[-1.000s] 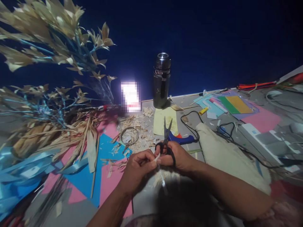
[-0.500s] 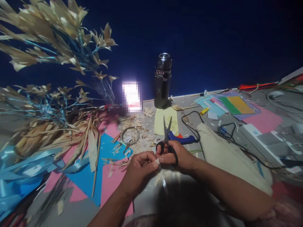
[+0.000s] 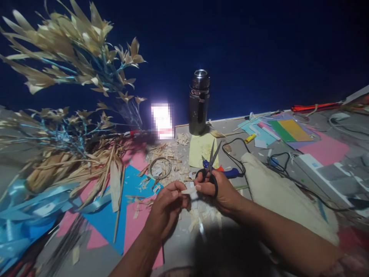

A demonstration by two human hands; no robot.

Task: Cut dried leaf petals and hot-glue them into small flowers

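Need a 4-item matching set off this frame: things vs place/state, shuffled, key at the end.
1. flask
2. pale strip
3. scissors
4. ring

A. in the right hand, blades apart
B. lying among shavings
C. upright at the far edge of the yellow sheet
D. at the fingertips of the left hand, spanning toward the other hand's thumb

Pairs: 1-C, 2-D, 3-A, 4-B

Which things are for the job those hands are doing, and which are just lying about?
For the job, it seems:
scissors, in the right hand
pale strip, near the left hand too

Probably just lying about:
flask
cream cloth
yellow paper
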